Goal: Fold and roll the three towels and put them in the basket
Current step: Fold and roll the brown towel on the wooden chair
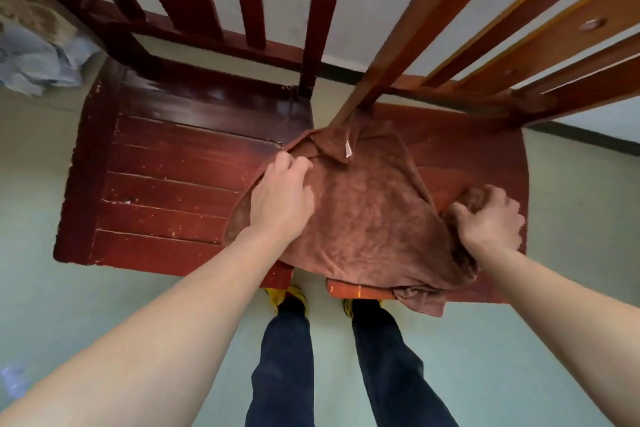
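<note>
L hand [282, 196] pinches far-left edge of brown towel [363, 211], R hand [490, 218] grips its bunched right corner; long axis prob. runs hand to hand, both equally near.

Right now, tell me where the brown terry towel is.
Head view, centre: the brown terry towel lies mostly on the right red wooden chair seat, gripped by left hand and right hand.

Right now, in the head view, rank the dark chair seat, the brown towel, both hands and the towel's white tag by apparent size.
1. dark chair seat
2. brown towel, nearly as large
3. left hand and right hand: they look alike, so not ranked
4. white tag
</note>
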